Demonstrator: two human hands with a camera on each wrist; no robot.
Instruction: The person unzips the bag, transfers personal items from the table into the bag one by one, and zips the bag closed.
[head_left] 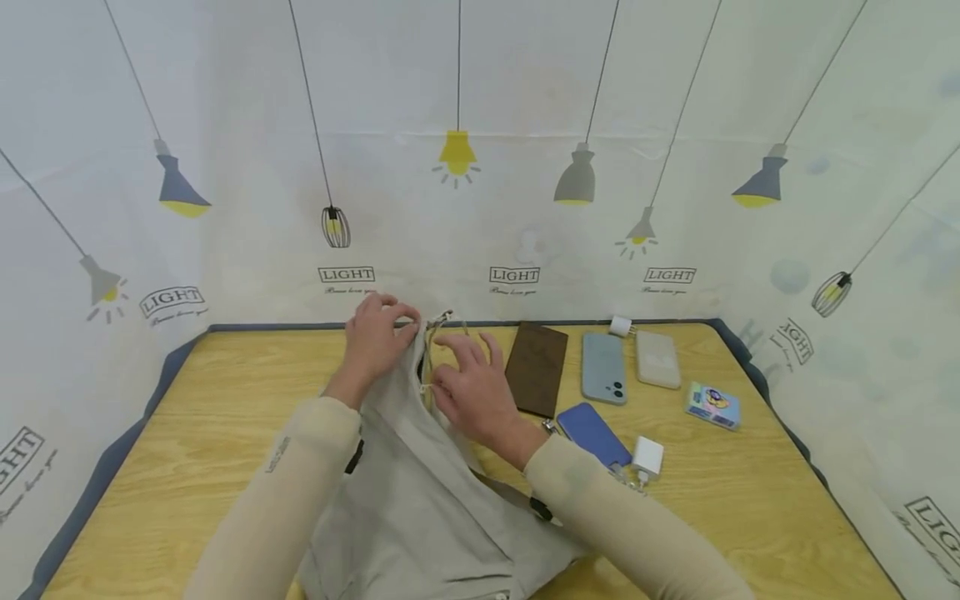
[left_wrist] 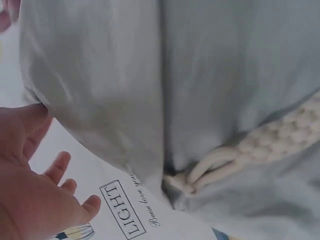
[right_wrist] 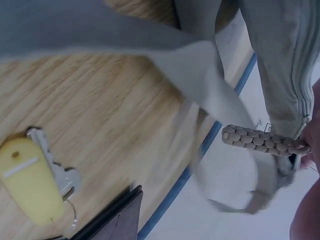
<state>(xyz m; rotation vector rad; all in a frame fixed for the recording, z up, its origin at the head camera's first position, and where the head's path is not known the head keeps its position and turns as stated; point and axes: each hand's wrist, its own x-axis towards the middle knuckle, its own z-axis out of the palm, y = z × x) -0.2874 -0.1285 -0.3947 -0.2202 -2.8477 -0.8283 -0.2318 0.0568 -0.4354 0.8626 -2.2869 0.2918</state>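
A light grey fabric bag [head_left: 420,500] leans up from the table toward me, its zipped mouth parted near the top. My left hand [head_left: 378,337] pinches the bag's upper edge between thumb and forefinger; in the left wrist view its other fingers [left_wrist: 62,167] stand off the cloth. Across the opening is my right hand [head_left: 472,387], fingers bent at the zip. In the right wrist view that hand [right_wrist: 310,150], partly cut off, pinches the end of a braided zipper pull [right_wrist: 262,140]. Another braided cord [left_wrist: 280,132] hangs on the bag's side. The bag's inside is hidden.
Right of the bag lie a brown wallet [head_left: 536,367], a light blue phone [head_left: 603,368], a white power bank [head_left: 657,360], a colourful small box [head_left: 712,406], a blue flat case [head_left: 592,433] and white chargers [head_left: 647,457]. A key with a yellow tag [right_wrist: 30,180] lies by the wallet.
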